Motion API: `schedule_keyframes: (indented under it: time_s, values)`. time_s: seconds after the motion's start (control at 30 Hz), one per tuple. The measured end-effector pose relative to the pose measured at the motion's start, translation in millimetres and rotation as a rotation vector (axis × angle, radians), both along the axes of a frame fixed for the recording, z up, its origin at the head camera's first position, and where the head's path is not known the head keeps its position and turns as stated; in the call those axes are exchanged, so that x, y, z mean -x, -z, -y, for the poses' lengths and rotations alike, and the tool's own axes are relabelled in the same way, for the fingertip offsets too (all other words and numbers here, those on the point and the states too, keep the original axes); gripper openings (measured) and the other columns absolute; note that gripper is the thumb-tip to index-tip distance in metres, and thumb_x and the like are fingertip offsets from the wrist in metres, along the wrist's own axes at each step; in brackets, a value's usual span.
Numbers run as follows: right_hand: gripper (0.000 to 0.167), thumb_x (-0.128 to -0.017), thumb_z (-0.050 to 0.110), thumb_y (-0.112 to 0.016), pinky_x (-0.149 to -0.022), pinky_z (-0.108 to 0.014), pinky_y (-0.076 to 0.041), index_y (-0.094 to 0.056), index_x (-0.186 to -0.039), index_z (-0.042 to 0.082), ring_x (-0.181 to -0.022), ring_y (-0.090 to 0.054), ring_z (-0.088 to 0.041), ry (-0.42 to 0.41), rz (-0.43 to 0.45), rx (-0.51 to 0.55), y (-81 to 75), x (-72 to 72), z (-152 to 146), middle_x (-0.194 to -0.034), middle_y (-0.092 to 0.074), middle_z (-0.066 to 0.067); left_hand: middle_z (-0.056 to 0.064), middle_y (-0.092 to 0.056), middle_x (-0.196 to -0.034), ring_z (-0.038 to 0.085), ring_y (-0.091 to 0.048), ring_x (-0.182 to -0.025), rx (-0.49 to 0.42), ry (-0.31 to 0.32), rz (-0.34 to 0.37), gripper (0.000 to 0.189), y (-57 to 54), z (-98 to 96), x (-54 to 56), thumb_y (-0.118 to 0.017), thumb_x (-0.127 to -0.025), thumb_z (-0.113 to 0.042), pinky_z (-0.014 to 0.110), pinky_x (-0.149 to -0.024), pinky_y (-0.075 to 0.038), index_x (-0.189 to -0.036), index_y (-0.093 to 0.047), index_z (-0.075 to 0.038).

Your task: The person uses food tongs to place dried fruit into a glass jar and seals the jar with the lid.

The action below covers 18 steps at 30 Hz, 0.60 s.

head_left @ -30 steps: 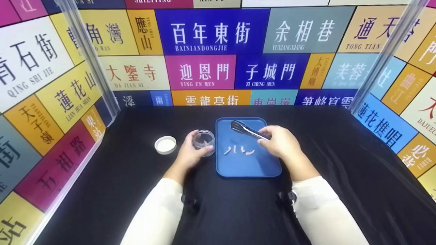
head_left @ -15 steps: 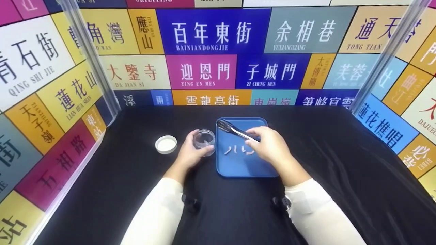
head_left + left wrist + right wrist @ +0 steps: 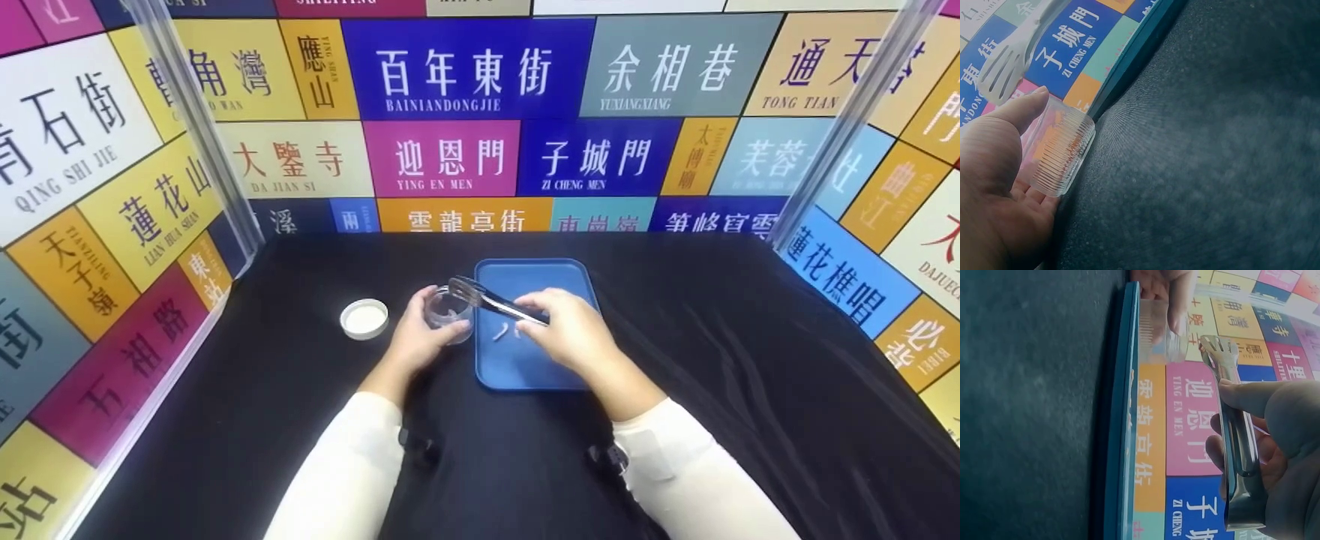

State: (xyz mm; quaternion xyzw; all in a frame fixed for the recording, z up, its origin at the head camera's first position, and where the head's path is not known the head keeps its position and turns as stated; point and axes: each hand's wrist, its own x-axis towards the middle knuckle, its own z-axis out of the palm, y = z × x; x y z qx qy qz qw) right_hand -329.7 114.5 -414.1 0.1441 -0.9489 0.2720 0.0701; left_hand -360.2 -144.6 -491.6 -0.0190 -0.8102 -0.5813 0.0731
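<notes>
My left hand grips a clear ribbed jar just left of the blue tray. The jar has no lid on, and a few pale bits seem to lie inside. In my right hand is a pair of metal tongs, pinched between thumb and fingers. Their slotted tips hang over the jar's mouth; whether they hold a piece is too small to tell. Small pale pinkish strips lie on the tray, partly hidden behind my right hand.
A white round lid lies on the black tablecloth left of the jar. Panels with printed place names enclose the table at the back and sides, with clear posts at the corners.
My right hand has carried the tongs leftward, from above the tray to above the jar's mouth. The left hand and jar have stayed in place.
</notes>
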Motion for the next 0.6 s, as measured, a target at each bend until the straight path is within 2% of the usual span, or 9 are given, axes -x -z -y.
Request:
schedule_keyframes:
  time_s: [0.33, 0.6]
  values:
    - [0.034, -0.096, 0.031, -0.081, -0.11, -0.049, -0.055, -0.078, -0.129, 0.025, -0.122, -0.07, -0.027, -0.034, -0.05, 0.0, 8.3, -1.0, 7.8, -0.127, -0.077, -0.004, 0.017, -0.057, -0.159, 0.033, -0.059, -0.143, -0.008, 0.005, -0.011, 0.092, -0.8, -1.0, 0.0, -0.092, -0.084, -0.026, 0.045, -0.126, -0.043, -0.16, -0.042, -0.009]
    - [0.035, -0.096, 0.032, -0.082, -0.107, -0.048, -0.056, -0.077, -0.13, 0.026, -0.117, -0.07, -0.027, -0.038, -0.061, -0.002, 8.4, -0.4, 7.7, -0.125, -0.077, -0.004, 0.016, -0.056, -0.159, 0.033, -0.058, -0.143, 0.011, -0.007, 0.003, 0.094, -1.3, 0.1, -1.1, -0.091, -0.084, -0.028, 0.047, -0.126, -0.042, -0.161, -0.04, -0.01]
